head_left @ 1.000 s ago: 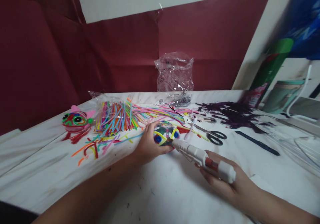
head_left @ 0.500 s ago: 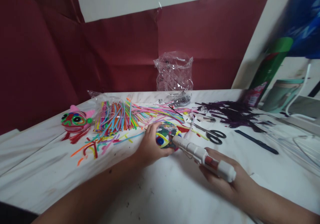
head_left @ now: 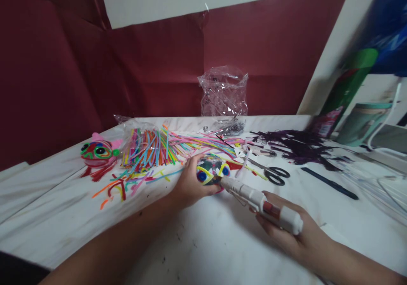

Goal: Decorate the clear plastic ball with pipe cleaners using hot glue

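My left hand [head_left: 189, 184] is closed around the left side of a small rounded craft figure [head_left: 212, 166], dark with blue eyes ringed in yellow. In my right hand [head_left: 286, 225] is a white glue gun [head_left: 254, 196], its nozzle at the front of the figure, just between and below the eyes. Whether the tip touches the surface I cannot tell. Behind the figure lie black-handled scissors [head_left: 276, 175] and a red piece [head_left: 234, 166].
A finished-looking red and pink figure [head_left: 98, 152] stands at left. Colourful pipe cleaners [head_left: 152, 147] and cut scraps [head_left: 119, 189] lie beside it. Dark purple strands [head_left: 295, 143], a black stick-like tool [head_left: 330, 184] and a teal container [head_left: 362, 124] are at right. Clear plastic bag [head_left: 224, 94] behind.
The figure has turned slightly in my left hand, so both eyes now face me. The glue gun's nozzle has shifted a little lower on it. The whole view has drifted slightly.
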Demonstrator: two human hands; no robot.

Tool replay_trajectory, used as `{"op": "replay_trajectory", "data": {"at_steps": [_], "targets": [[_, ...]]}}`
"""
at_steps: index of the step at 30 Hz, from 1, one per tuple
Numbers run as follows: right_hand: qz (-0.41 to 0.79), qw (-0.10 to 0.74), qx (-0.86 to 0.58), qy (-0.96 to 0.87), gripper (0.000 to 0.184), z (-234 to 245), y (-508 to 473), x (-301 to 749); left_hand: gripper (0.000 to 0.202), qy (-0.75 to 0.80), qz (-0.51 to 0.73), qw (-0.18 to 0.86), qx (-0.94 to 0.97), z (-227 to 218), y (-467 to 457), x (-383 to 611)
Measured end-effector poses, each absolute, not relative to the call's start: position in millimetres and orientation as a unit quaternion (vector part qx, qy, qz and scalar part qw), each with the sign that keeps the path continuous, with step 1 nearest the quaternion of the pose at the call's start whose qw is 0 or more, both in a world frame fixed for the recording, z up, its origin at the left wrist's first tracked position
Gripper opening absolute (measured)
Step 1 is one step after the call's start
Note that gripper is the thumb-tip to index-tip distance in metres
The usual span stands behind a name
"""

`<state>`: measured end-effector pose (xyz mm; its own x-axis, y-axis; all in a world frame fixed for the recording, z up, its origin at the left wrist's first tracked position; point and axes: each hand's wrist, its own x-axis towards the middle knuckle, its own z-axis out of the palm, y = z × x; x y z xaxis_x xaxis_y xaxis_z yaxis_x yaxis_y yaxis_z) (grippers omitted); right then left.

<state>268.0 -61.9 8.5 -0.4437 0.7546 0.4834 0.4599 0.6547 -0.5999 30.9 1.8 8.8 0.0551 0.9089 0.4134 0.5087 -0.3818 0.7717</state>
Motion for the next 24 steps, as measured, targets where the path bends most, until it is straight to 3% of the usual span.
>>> {"op": "replay_trajectory", "data": {"at_steps": [14,24], "targets": [[0.204,0.403,-0.362,-0.815,0.009,10.9,-64.3,265.2,0.086,0.49,0.441,0.173,0.732,11.1,-1.3,30.5],[0.226,0.367,-0.372,-0.822,0.009,5.6,-62.9,271.8,0.088,0.497,0.447,0.191,0.719,6.9,2.0,28.0]]}}
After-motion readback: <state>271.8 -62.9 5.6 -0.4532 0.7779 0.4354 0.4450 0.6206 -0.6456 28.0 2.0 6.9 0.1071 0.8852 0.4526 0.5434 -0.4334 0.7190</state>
